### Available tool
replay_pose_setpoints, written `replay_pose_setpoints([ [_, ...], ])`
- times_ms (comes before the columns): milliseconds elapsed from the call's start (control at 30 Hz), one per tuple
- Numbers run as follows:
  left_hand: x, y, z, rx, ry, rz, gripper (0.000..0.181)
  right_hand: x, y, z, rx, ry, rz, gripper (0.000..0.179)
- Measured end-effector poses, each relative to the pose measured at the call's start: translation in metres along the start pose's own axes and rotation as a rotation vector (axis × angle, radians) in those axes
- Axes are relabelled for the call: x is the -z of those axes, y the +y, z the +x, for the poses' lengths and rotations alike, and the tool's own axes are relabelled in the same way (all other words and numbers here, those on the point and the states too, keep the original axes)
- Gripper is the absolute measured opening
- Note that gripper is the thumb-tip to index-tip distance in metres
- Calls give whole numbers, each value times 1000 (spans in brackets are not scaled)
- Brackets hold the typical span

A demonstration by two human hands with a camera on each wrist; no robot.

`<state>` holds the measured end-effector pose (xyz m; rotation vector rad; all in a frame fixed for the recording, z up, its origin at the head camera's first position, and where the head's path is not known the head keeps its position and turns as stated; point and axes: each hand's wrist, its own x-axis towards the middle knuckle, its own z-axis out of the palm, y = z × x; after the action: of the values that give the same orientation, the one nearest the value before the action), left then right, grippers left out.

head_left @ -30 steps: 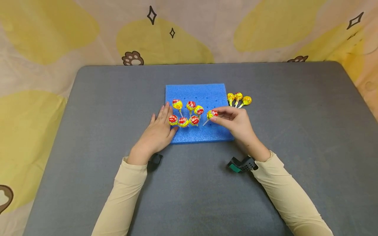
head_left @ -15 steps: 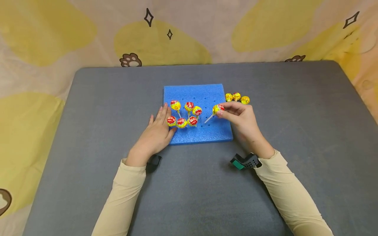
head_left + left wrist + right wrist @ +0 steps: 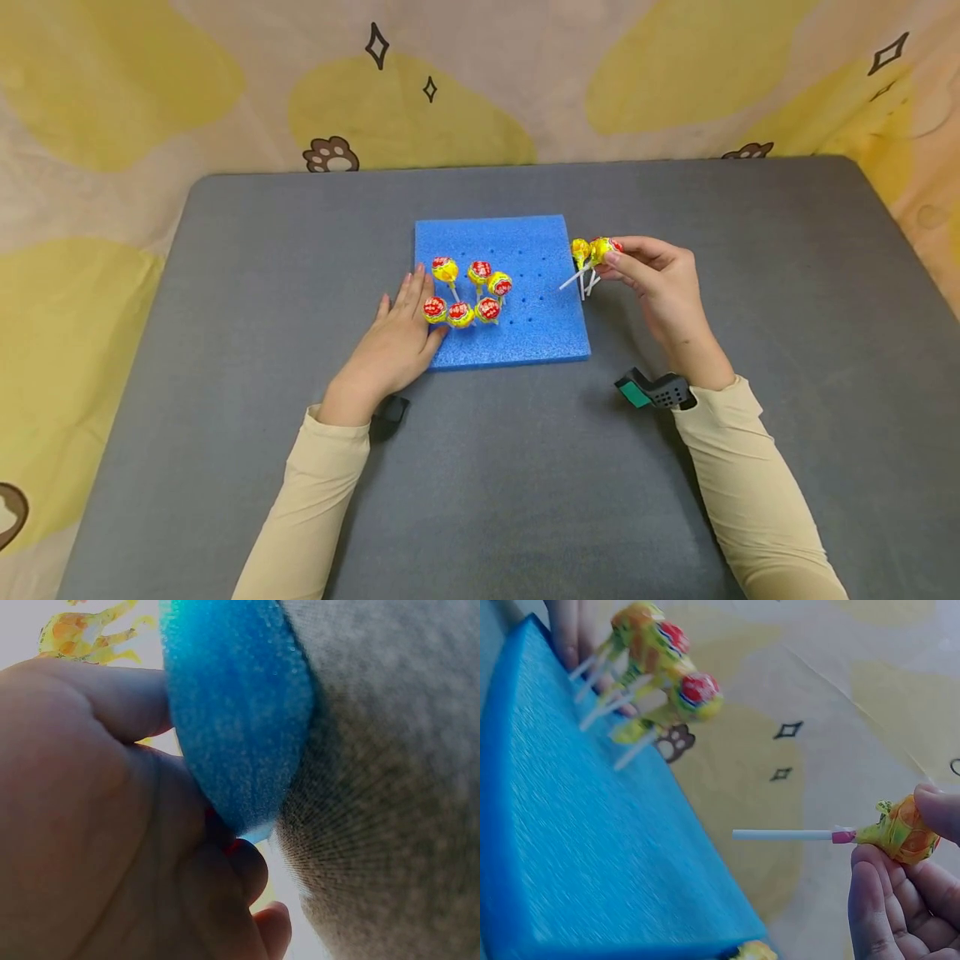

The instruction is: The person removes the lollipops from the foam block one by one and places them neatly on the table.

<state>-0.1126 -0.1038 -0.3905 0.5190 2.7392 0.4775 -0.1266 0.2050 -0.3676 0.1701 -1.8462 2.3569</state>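
Observation:
My right hand (image 3: 656, 283) pinches a yellow-and-red wrapped lollipop (image 3: 602, 249) by its candy end, just off the right side of a blue foam board (image 3: 551, 337). In the right wrist view, the white stick (image 3: 784, 835) points away from the fingers, toward the board. Along the board's left edge my left hand (image 3: 393, 337) rests with straight fingers. Several lollipops (image 3: 460, 314) stand upright in the left half of the board, close to that hand. The left wrist view shows the fingers against the foam's side (image 3: 240, 727).
Loose lollipops (image 3: 581, 249) lie on the grey table (image 3: 480, 475) by the board's right edge, partly hidden behind the right hand and its lollipop. Small holes dot the board's right half. A patterned yellow cloth (image 3: 480, 117) hangs behind the table.
My right hand has carried its lollipop rightward from above the board to beside the right edge, over the loose lollipops. The left hand has stayed at the left edge.

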Motion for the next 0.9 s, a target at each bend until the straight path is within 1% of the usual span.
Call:
replay_pose_setpoints([
  [200, 0, -1, 0, -13, 4, -10, 73, 12, -1, 4, -15, 40, 24, 11],
  [333, 0, -1, 0, -15, 1, -14, 74, 22, 1, 6, -32, 61, 48, 11],
  [567, 1, 1, 0, -15, -2, -15, 74, 41, 6, 10, -75, 116, 140, 12],
  [733, 1, 1, 0, -10, -5, -16, 74, 55, 7, 12, -142, 133, 143, 9],
  [833, 1, 1, 0, -10, -4, -15, 74, 64, 7, 11, -208, 135, 118, 9],
  [900, 1, 1, 0, -14, -4, -11, 73, 68, 8, 11, -251, 130, 83, 11],
])
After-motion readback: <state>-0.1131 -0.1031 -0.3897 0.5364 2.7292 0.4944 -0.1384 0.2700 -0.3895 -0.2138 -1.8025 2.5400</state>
